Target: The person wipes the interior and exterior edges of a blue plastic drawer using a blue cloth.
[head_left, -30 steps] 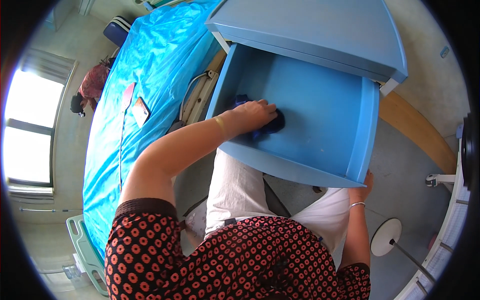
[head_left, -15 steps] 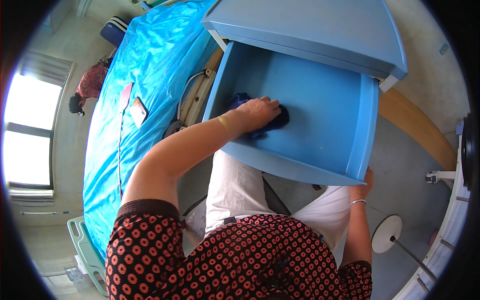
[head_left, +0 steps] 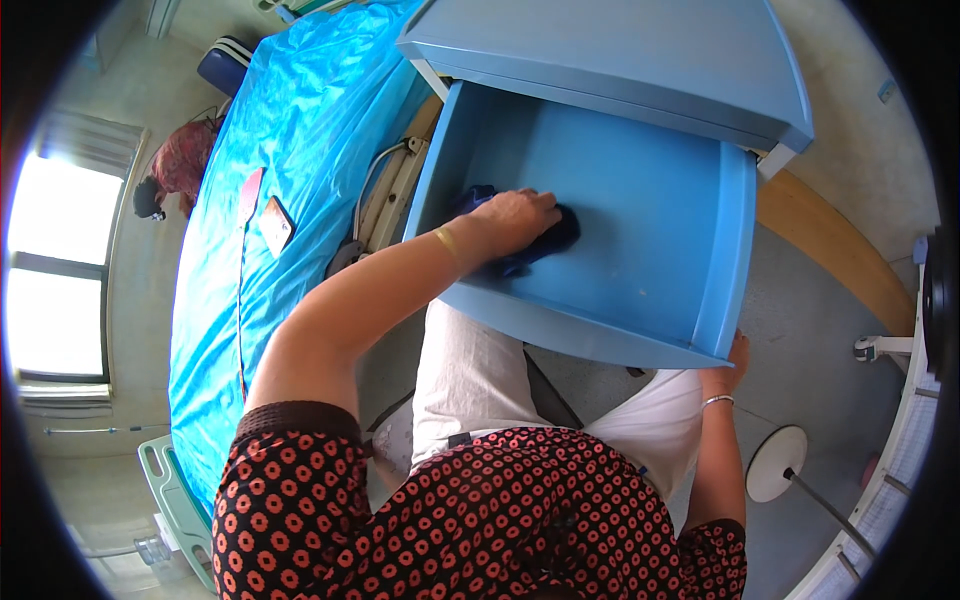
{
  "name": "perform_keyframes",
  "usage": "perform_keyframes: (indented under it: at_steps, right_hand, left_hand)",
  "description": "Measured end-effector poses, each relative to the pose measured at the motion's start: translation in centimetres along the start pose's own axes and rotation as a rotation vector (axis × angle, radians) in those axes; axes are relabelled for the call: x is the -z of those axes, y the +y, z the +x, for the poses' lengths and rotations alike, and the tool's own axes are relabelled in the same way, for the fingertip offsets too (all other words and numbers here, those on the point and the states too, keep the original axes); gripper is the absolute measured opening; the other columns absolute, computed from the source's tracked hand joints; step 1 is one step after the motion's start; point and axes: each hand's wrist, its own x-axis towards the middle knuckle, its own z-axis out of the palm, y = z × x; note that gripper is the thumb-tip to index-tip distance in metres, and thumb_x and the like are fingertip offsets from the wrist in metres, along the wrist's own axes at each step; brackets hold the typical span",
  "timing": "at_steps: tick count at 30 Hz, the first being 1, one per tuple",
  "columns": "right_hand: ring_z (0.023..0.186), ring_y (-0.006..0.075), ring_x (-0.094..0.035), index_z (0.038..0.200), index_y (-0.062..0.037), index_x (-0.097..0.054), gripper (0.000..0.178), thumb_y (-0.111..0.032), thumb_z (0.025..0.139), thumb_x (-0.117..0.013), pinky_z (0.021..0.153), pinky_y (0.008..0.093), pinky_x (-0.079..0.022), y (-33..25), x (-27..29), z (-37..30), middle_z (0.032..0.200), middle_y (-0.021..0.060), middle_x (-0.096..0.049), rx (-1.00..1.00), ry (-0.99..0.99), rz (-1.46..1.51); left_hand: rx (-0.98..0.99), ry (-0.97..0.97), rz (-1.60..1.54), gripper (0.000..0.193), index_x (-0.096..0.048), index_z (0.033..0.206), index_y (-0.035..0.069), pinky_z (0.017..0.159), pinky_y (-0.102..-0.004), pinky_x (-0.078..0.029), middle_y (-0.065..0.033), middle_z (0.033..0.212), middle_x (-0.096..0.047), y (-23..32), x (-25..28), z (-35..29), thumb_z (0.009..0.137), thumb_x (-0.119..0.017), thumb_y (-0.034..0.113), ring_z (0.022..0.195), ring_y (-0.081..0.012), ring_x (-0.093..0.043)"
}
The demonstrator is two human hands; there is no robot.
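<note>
Light-blue, smooth-walled rectangular drawer (head_left: pixel 650 200) is out of the light-blue, flat-topped cabinet (head_left: pixel 620 55); its front panel bows outward. Inside: bunched dark-blue cloth (head_left: pixel 565 235) on the drawer floor, left half, toward the front. Small pale speck (head_left: pixel 643 293) on the floor too, right of the cloth, near the front panel. Left hand (head_left: pixel 520 218) is in the drawer on top of the cloth, fingers curled down holding it; fingertips hidden. Right hand (head_left: pixel 728 368) is outside, at the drawer's front right corner; fingers partly hidden, can't tell if gripping. Left of the drawer, shiny bright-blue plastic sheet (head_left: pixel 310 130) carries a flat rectangular phone (head_left: pixel 275 227) and a long-handled red swatter (head_left: pixel 251 192), side by side.
</note>
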Motion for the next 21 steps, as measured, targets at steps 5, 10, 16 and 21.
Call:
perform_keyframes:
  at_steps: [5, 10, 16, 21]
  right_hand:
    - [0.077, 0.0270, -0.055, 0.076, -0.0020, -0.062, 0.020, -0.020, 0.069, -0.059, 0.063, 0.0353, -0.047, 0.1, 0.7, 0.2, 0.081, 0.0126, -0.060, 0.027, 0.003, -0.011]
    - [0.076, 0.0268, -0.056, 0.076, -0.0026, -0.063, 0.020, -0.021, 0.071, -0.058, 0.064, 0.0351, -0.047, -0.2, 0.3, 0.4, 0.080, 0.0122, -0.060, 0.008, 0.008, 0.008]
    - [0.076, 0.0259, -0.056, 0.078, -0.0031, -0.064, 0.019, -0.019, 0.072, -0.058, 0.065, 0.0346, -0.047, 0.2, 0.1, 0.2, 0.080, 0.0113, -0.061, -0.002, -0.036, -0.024]
    - [0.075, 0.0263, -0.055, 0.078, -0.0032, -0.064, 0.019, -0.019, 0.072, -0.058, 0.064, 0.0347, -0.047, 0.3, 0.1, 0.3, 0.080, 0.0110, -0.060, 0.004, 0.001, 0.013]
  left_hand:
    - [-0.044, -0.021, 0.024, 0.029, -0.055, 0.106, 0.005, 0.081, -0.0328, -0.048, -0.0121, 0.098, -0.052, 0.8, 0.2, -1.3, 0.077, -0.049, 0.002, 0.090, -0.0268, -0.056]
    - [0.068, 0.105, 0.003, 0.030, -0.055, 0.108, 0.005, 0.081, -0.0322, -0.048, -0.0124, 0.098, -0.052, -0.3, -0.2, 1.2, 0.078, -0.049, 0.003, 0.091, -0.0264, -0.056]
    - [0.046, -0.055, -0.024, 0.029, -0.056, 0.106, 0.005, 0.082, -0.0323, -0.047, -0.0127, 0.096, -0.052, 0.7, 0.2, -0.3, 0.078, -0.049, 0.005, 0.091, -0.0265, -0.056]
    - [-0.008, 0.017, 0.101, 0.029, -0.055, 0.107, 0.005, 0.082, -0.0322, -0.047, -0.0125, 0.095, -0.053, 0.9, 0.3, -0.4, 0.079, -0.049, 0.005, 0.091, -0.0267, -0.057]
